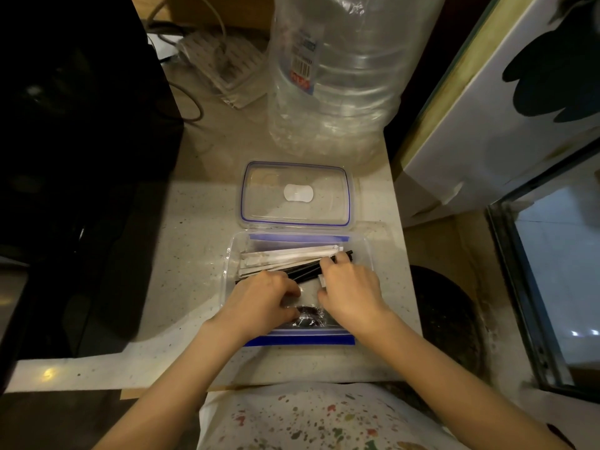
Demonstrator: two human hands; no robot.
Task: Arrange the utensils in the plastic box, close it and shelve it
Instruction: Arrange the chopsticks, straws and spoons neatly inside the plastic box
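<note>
Utensils [285, 259] half under hands [349, 287]

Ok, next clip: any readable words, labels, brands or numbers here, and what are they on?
No text can be read in this frame.
Label on the large clear water bottle: a barcode and red-and-white print, too blurred to read.
Lid: a blank white patch.
White paper wrappers in the plastic box: no legible print.

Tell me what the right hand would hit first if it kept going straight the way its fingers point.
The right hand points away from the person and slightly left, fingertips already on the black sticks. Just beyond lie the white paper-wrapped utensils, then probably the far wall of the plastic box; depth is unclear.
</note>
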